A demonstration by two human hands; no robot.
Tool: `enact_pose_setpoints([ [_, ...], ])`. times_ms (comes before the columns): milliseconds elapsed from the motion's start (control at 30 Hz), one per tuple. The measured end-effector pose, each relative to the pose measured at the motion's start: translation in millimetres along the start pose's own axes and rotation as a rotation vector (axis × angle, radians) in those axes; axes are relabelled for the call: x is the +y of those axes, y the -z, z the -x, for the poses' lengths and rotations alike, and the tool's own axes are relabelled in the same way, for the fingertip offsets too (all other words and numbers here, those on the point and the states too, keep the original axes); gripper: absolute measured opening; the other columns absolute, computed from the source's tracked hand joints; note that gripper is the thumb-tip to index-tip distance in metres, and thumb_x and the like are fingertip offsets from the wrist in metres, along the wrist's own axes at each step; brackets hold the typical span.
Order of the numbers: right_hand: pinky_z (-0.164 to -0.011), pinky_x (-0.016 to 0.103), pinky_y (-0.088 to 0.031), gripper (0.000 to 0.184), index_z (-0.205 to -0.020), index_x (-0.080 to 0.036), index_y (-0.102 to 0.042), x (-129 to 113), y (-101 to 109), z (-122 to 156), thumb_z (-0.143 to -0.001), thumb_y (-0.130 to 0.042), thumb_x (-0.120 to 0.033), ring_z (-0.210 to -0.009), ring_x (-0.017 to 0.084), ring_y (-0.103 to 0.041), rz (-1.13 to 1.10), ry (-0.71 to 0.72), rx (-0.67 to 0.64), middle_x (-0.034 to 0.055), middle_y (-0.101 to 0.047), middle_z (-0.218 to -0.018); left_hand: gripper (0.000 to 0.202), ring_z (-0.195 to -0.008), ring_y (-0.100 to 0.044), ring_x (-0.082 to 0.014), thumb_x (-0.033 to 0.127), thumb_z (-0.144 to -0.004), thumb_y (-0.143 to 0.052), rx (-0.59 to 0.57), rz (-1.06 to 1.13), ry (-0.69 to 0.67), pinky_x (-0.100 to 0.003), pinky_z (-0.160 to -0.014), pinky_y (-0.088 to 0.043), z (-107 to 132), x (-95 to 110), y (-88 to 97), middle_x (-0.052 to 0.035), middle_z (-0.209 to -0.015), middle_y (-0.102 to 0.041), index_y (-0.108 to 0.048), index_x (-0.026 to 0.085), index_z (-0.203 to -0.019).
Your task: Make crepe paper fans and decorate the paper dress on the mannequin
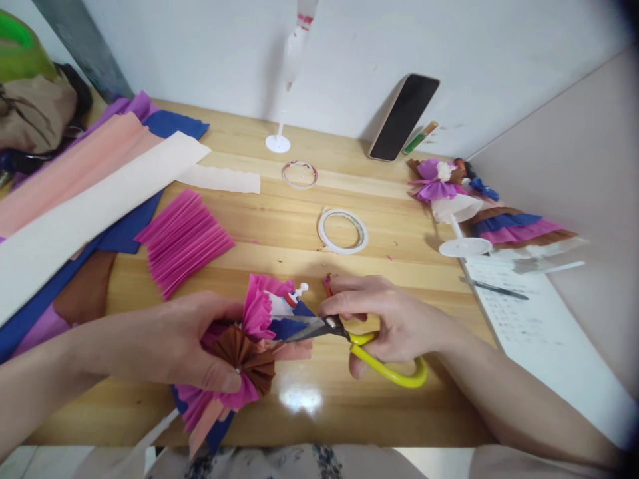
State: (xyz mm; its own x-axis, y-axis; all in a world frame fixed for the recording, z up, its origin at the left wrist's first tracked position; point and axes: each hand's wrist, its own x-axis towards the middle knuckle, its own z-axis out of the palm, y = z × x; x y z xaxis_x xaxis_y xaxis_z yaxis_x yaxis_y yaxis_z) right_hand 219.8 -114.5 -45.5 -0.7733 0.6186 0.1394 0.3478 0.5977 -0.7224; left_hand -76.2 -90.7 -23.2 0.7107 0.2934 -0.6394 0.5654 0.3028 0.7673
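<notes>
My left hand [174,346] grips a crepe paper figure [244,392] low over the table's front edge. It has pink ruffles, a brown pleated fan, and blue and peach strips. A small white knobbed tip [300,291] pokes out of its far side. My right hand [384,319] is wrapped round yellow-handled scissors [389,372]. Their blades are parted and reach left into the figure, beside the pink ruffle and a blue piece; whether paper lies between them I cannot tell. A pleated pink crepe piece [184,243] lies just beyond my left hand.
Crepe strips [100,199] are piled at the left. Tape rolls [343,231] and a white stand [278,142] lie ahead. A phone [404,116] leans on the wall by a green marker [420,138]. At right are a finished-looking paper doll [459,199], a notebook [539,319] and a pen [499,290].
</notes>
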Motion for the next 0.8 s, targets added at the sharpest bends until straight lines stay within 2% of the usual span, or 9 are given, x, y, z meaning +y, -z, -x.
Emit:
enact_pose_setpoints([
  [367, -0.054, 0.022, -0.032, 0.013, -0.091, -0.013, -0.067, 3.0, -3.0, -2.4, -0.081, -0.069, -0.021, -0.058, 0.010, -0.040, -0.075, 0.047, 0.020, -0.0035, -0.046, -0.063, 0.031, -0.074, -0.061, -0.0129, 0.038, -0.069, -0.079, 0.001, 0.029, 0.005, -0.015, -0.058, -0.048, -1.8, 0.5, -1.3, 0.0044, -0.081, -0.067, -0.062, 0.021, -0.089],
  [500, -0.054, 0.021, -0.034, 0.008, -0.089, -0.013, -0.067, 2.7, -2.5, -2.8, -0.082, -0.065, -0.015, -0.058, 0.009, -0.042, -0.076, 0.048, 0.019, -0.0026, -0.050, -0.063, 0.026, -0.072, -0.062, -0.0122, 0.038, -0.074, -0.076, -0.014, 0.044, -0.036, -0.015, -0.060, -0.049, -2.4, 1.0, -1.5, 0.0036, -0.080, -0.068, -0.061, 0.020, -0.086],
  [667, -0.055, 0.021, -0.036, 0.009, -0.090, -0.014, -0.066, 2.7, -2.0, -1.2, -0.084, -0.067, -0.020, -0.056, 0.009, -0.043, -0.059, 0.054, 0.012, -0.0031, -0.050, -0.063, 0.025, -0.074, -0.065, -0.0116, 0.034, -0.073, -0.078, -0.049, 0.107, -0.044, -0.013, -0.060, -0.049, -5.0, 0.0, -1.4, 0.0058, -0.081, -0.070, -0.061, 0.021, -0.085],
  [800, -0.053, 0.022, -0.035, 0.013, -0.095, -0.013, -0.066, 2.3, -1.4, 1.4, -0.086, -0.066, -0.023, -0.055, 0.009, -0.045, -0.009, 0.045, -0.001, -0.0028, -0.050, -0.063, 0.022, -0.072, -0.068, -0.0130, 0.029, -0.075, -0.075, -0.038, 0.128, -0.063, -0.013, -0.054, -0.050, -3.3, -2.5, -2.4, 0.0050, -0.083, -0.072, -0.064, 0.021, -0.093],
])
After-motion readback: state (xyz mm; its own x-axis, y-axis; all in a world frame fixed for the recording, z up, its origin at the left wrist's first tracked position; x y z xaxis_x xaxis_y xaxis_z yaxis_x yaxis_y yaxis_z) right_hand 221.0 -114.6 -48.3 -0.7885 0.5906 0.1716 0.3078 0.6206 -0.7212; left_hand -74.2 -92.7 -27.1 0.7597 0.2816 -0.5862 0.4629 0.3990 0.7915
